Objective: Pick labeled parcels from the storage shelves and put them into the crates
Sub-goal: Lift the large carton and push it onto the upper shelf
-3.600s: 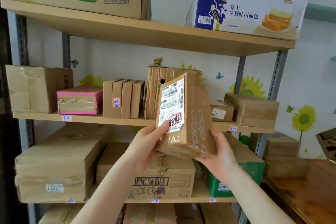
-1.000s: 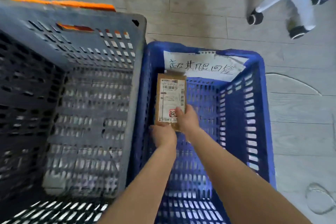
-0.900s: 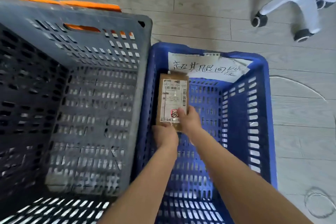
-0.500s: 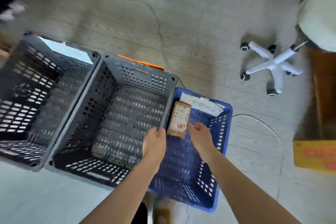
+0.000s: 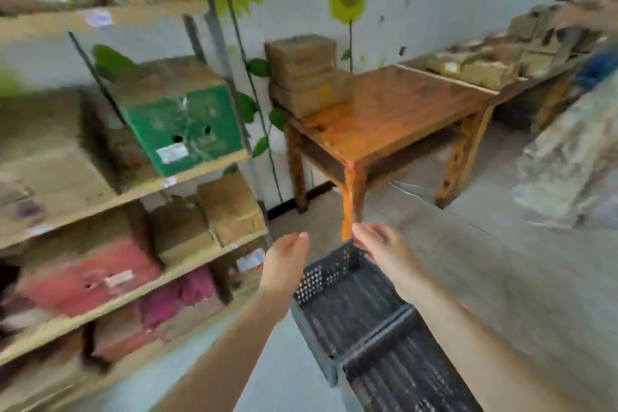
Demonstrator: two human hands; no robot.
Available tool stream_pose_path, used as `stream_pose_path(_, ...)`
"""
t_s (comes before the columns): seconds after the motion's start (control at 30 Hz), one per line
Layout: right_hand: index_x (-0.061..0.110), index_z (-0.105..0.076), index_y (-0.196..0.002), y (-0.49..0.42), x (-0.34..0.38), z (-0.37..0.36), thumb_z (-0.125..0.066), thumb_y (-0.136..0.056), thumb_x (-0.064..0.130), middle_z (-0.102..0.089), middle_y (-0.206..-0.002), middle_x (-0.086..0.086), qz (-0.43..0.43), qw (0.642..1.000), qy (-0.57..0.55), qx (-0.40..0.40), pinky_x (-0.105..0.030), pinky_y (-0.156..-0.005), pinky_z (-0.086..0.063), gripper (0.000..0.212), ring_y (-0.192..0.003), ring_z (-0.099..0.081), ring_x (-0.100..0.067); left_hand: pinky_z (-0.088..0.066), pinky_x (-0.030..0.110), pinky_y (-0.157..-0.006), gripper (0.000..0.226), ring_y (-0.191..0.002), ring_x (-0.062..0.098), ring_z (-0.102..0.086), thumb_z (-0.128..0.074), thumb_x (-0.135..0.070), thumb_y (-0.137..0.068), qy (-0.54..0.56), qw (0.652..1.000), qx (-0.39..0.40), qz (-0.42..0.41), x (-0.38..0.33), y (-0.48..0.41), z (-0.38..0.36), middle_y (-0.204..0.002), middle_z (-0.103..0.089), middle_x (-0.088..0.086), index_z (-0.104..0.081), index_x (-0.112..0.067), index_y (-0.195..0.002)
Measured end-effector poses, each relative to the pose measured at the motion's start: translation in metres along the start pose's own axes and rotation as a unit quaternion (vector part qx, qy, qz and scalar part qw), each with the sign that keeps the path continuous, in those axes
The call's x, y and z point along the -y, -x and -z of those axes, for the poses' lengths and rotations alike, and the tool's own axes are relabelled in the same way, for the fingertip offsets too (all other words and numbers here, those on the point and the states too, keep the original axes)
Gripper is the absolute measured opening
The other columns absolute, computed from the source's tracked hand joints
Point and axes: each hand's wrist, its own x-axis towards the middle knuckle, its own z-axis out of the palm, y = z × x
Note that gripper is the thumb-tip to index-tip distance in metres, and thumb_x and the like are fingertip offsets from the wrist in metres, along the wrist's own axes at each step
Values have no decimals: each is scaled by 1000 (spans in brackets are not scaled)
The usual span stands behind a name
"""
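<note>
The view is blurred by motion. My left hand and my right hand are both raised in front of me, fingers apart, holding nothing. Below them two dark grey slotted crates stand on the floor. On the left are the storage shelves with cardboard parcels, among them a green box, a red box and brown boxes. The blue crate and the labeled parcel are out of view.
An orange wooden table stands ahead against the sunflower wall, with stacked brown boxes at its back corner. More cartons line a bench at the far right. A pale bulky shape stands on the right. Grey floor lies between.
The parcel went from the shelf into the blue crate and both hands let go of it. My head has swung up from the crates toward the shelves and table.
</note>
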Motion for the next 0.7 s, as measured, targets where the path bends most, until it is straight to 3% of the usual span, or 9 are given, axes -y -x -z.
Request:
stream_pose_path(0.1, 24, -63, -87, 17, 78, -105, -61, -86, 36, -67, -104, -4, 78, 994, 0, 79, -41, -99, -46, 12, -103, -61, -19, -44, 33, -84, 18, -86, 20, -57, -50, -27, -93, 43, 995, -84, -31, -19, 5, 142, -90, -62, 4, -59, -24, -78)
stream_pose_path(0.2, 14, -60, -115, 42, 149, -212, -60, -87, 35, -63, -118, -2, 141, 979, -9, 146, -39, -104, -42, 36, -112, -58, -16, -45, 35, -96, 20, -102, 18, -60, -54, -29, -92, 51, 982, -165, -78, -34, 14, 276, -104, -66, 3, -63, -15, -102)
stream_pose_path(0.27, 10, -56, -124, 60, 190, -272, -60, -87, 34, -60, -123, -1, 177, 967, -20, 184, -36, -105, -42, 44, -116, -56, -14, -47, 27, -89, 22, -98, 15, -60, -54, -30, -91, 41, 970, -211, -111, -47, 23, 352, -106, -66, 2, -62, -15, -106)
stream_pose_path(0.33, 14, -57, -123, 75, 231, -325, -60, -86, 36, -61, -122, 0, 219, 951, -24, 218, -34, -103, -43, 43, -116, -56, -12, -48, 18, -73, 26, -87, 10, -59, -55, -30, -91, 40, 956, -252, -147, -61, 31, 417, -102, -66, 0, -62, -13, -110)
stream_pose_path(0.37, 17, -58, -120, 82, 251, -348, -61, -86, 38, -62, -121, 1, 242, 943, -25, 228, -34, -103, -43, 41, -115, -56, -12, -47, 19, -73, 29, -85, 9, -58, -56, -29, -90, 43, 947, -272, -164, -70, 36, 445, -101, -66, 0, -62, -13, -113)
stream_pose_path(0.47, 18, -59, -113, 99, 311, -402, -61, -86, 34, -65, -114, 1, 297, 922, -41, 246, -30, -97, -47, 31, -112, -59, -13, -44, 28, -94, 35, -104, 15, -59, -57, -31, -90, 50, 932, -300, -196, -95, 46, 517, -113, -66, 2, -60, -14, -121)
stream_pose_path(0.53, 20, -58, -110, 107, 348, -430, -60, -86, 33, -65, -114, 0, 339, 902, -45, 262, -26, -93, -47, 27, -110, -59, -12, -43, 31, -100, 37, -111, 16, -57, -56, -34, -90, 54, 925, -308, -217, -112, 50, 556, -118, -64, 1, -58, -16, -123)
stream_pose_path(0.7, 17, -57, -120, 120, 442, -489, -60, -84, 39, -64, -118, 0, 452, 849, -39, 271, -33, -100, -46, 42, -110, -60, -9, -43, 37, -102, 37, -113, 17, -57, -54, -33, -91, 19, 885, -378, -271, -162, 55, 644, -118, -62, 1, -54, -16, -125)
